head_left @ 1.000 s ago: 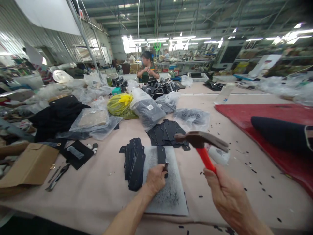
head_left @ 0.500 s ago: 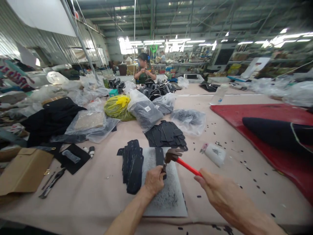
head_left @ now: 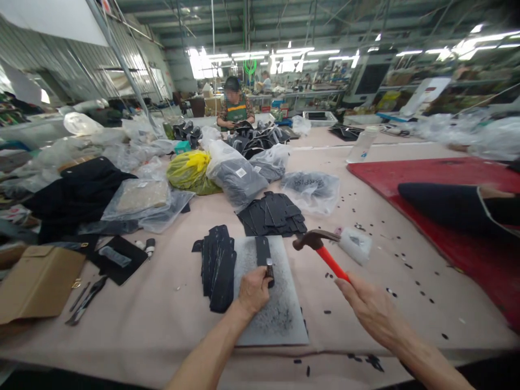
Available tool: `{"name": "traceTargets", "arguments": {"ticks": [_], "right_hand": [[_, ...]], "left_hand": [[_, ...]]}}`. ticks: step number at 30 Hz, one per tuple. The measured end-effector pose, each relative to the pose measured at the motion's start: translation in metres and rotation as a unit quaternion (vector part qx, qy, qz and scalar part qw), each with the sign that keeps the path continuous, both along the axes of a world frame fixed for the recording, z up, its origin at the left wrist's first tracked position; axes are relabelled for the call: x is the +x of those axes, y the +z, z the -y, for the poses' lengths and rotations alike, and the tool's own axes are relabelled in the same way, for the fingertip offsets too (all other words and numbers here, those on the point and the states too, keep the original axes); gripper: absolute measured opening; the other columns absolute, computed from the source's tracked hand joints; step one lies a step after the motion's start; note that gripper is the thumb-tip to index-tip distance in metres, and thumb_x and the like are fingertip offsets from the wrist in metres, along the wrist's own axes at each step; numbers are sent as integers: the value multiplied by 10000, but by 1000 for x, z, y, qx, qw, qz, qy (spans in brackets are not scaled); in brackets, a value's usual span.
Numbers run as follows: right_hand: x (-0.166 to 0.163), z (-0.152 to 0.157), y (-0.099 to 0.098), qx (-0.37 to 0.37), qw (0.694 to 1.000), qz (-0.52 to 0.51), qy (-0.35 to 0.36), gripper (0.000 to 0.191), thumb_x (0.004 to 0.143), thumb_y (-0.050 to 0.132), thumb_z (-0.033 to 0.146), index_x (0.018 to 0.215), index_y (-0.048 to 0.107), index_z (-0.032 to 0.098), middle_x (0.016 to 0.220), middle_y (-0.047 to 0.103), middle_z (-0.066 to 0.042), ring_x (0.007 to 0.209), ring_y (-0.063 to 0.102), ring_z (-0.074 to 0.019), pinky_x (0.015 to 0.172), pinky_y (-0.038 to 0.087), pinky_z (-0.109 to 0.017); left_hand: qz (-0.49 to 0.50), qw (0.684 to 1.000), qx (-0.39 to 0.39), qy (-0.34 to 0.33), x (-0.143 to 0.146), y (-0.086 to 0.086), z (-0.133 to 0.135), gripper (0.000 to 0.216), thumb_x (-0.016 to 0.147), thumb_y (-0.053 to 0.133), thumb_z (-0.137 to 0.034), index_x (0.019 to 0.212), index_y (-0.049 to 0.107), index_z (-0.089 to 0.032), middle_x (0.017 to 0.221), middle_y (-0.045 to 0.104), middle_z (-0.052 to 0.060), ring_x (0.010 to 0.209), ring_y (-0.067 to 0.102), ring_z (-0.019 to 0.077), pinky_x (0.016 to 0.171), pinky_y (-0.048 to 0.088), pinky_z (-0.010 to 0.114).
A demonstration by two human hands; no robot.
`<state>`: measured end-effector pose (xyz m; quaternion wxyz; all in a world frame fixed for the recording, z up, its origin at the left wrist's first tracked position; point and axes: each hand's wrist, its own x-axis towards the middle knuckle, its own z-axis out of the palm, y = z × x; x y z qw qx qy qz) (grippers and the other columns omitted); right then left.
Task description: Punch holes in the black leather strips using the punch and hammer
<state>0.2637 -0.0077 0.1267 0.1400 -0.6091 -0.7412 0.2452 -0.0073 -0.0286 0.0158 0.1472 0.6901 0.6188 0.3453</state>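
My left hand (head_left: 252, 291) is closed round a small metal punch (head_left: 269, 268), held upright on a black strip (head_left: 263, 251) that lies on a grey cutting board (head_left: 280, 319). My right hand (head_left: 368, 306) grips the red handle of a hammer (head_left: 317, 245), whose brown head hangs raised to the right of the punch. A row of black cut pieces (head_left: 219, 265) lies just left of the board, and another pile of black pieces (head_left: 273, 214) sits behind it.
Plastic bags of parts (head_left: 238, 179), a yellow bag (head_left: 189, 170), a cardboard box (head_left: 38, 281), pliers (head_left: 85, 303) and a white roll (head_left: 355, 245) lie about the table. A red mat (head_left: 447, 184) is at the right. A person (head_left: 233, 105) works at the far end.
The hammer came down onto the punch half a second ago and has now lifted up and to the right. My left hand keeps the punch on the strip.
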Motion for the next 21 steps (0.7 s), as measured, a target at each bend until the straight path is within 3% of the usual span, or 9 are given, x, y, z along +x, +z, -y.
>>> {"name": "traceTargets", "arguments": {"ticks": [2,4,7,10,13,17,21], "right_hand": [[10,-6,-31,-80,996,-24,-34,377,948,262,452,694,432,231,544,509,19,487,492,-145,491,324,-260],[12,-9,-60,-99,993,17,-64,342,946,273,379,749,498,213,590,555,-7,534,529,-162,526,365,-270],[-3,-11,-85,53,990,111,-68,264,910,393,286,1052,579,163,965,654,-130,816,598,-236,694,426,-342],[-42,-12,-84,169,984,58,8,375,874,483,241,1240,522,169,1268,555,-154,1083,528,-276,868,409,-392],[-89,-11,-78,130,985,-56,96,375,846,515,189,1220,540,193,1197,608,-97,1094,518,-234,921,382,-366],[-123,-5,-83,87,988,-92,91,391,785,532,105,1146,590,242,1152,637,-57,1083,506,-232,936,337,-388],[-122,-3,-89,82,989,-109,62,483,762,547,87,1218,556,244,1160,641,-61,1099,494,-242,949,307,-417]], "left_hand": [[1,1000,5,3,0,-1,0,138,813,533,-88,854,603,-199,758,685,38,741,662,192,675,500,281],[1,1000,7,3,0,-3,0,144,811,532,-85,865,601,-198,764,689,40,746,668,195,678,509,283],[-6,1000,-1,-1,-2,-8,-1,147,822,529,-104,903,607,-198,809,703,49,775,677,203,703,526,297],[-7,1000,-12,1,-3,-12,-3,176,842,513,-129,965,620,-194,864,712,66,837,683,216,762,540,323],[1,1000,-23,0,-4,-14,-3,214,857,489,-139,1008,630,-192,908,715,76,889,682,220,821,540,342],[24,999,-43,7,-2,-11,-3,224,855,477,-155,990,653,-186,929,720,81,900,682,220,841,537,346],[122,989,-70,42,-5,0,-10,191,840,507,-182,932,674,-178,907,732,59,868,685,201,820,537,319]]}}
